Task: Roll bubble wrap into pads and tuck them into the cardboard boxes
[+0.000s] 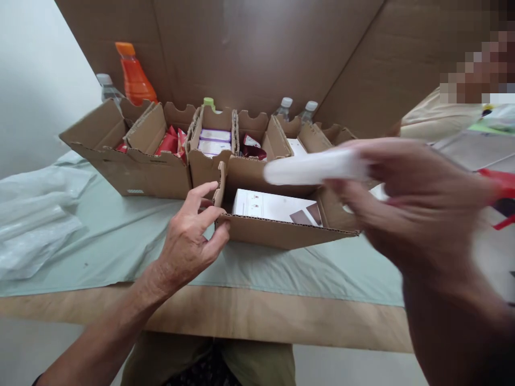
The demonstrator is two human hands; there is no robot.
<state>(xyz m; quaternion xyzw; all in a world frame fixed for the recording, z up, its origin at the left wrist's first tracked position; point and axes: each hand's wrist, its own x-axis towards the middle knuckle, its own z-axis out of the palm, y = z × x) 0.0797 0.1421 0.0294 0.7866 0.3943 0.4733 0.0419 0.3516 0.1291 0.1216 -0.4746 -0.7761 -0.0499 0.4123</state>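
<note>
My left hand [192, 233] pinches the near left corner of an open cardboard box [277, 233] at the table's front. Inside that box lies a white carton [273, 206] with small printed pictures and brown squares. Above the box's right side, my right hand [418, 198] grips a slim white object [314, 167], its rounded end pointing left. Both the hand and this object are smeared by motion, so its exact kind cannot be made out. It hovers over the box, apart from the carton.
Behind stands a row of cardboard bins [159, 171] with red packets [171, 142] and purple-edged boxes [215, 140]. An orange bottle [137, 78] and clear bottles [285, 107] rise behind them. Clear plastic wrap [36, 225] lies left. Another person's sleeve [438, 118] shows at right.
</note>
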